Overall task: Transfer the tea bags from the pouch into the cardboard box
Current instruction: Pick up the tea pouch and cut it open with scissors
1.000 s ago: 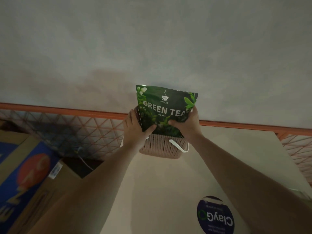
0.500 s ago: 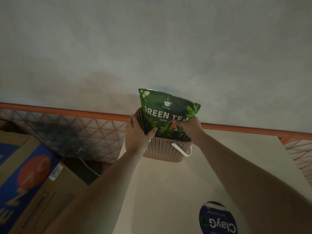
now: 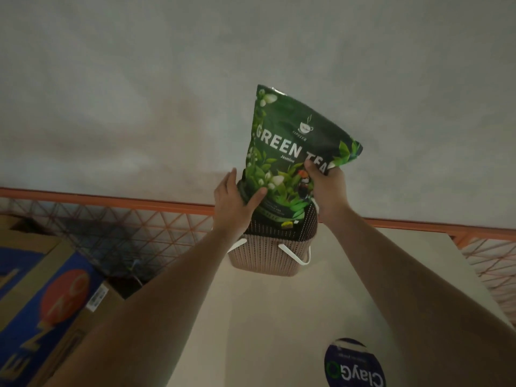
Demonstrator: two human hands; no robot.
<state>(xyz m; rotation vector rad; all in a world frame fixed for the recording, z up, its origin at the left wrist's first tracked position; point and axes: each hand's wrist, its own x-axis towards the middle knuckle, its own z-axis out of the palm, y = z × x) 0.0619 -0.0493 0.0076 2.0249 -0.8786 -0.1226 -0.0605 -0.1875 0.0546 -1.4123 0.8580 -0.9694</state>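
Observation:
A dark green pouch (image 3: 290, 152) printed "GREEN TEA Jasmine" stands tilted to the right, its lower end still inside a pinkish woven basket (image 3: 268, 255) with white handles. My right hand (image 3: 326, 188) grips the pouch's right edge, thumb on the front. My left hand (image 3: 234, 199) holds the lower left side, with the thumb across the front and the fingers behind. The basket sits on a large beige cardboard box (image 3: 279, 317) with a round blue sticker (image 3: 354, 364). No tea bags are visible.
An orange rail (image 3: 111, 201) with wire mesh (image 3: 125, 227) runs behind the basket, below a plain grey wall. At the lower left lies a brown carton with blue and orange print (image 3: 42, 311).
Both hands have lifted the pouch up out of the basket, so much more of it shows. It now leans to the right. The basket has stayed in place.

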